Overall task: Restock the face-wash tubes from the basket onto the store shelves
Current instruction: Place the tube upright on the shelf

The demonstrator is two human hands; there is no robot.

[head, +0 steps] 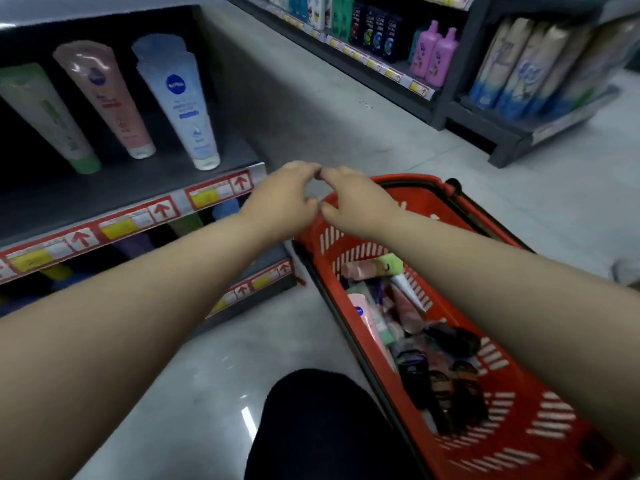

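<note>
The shelf is seen left of the grips; the red basket lies beneath and nearer, face-wash tubes heaped inside. The left grip and right grip are met fingertip to fingertip, loosely curled, nothing held. A pick is judged pending: a downward reach is needed.

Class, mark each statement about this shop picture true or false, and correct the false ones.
1. The basket is red. True.
2. The basket is empty. False: loose tubes lie in it.
3. A green tube, a pink tube and a white tube stand cap-down on the shelf. True.
4. One hand grips a tube. False: the left hand and right hand hold nothing, fingertips meeting.
</note>
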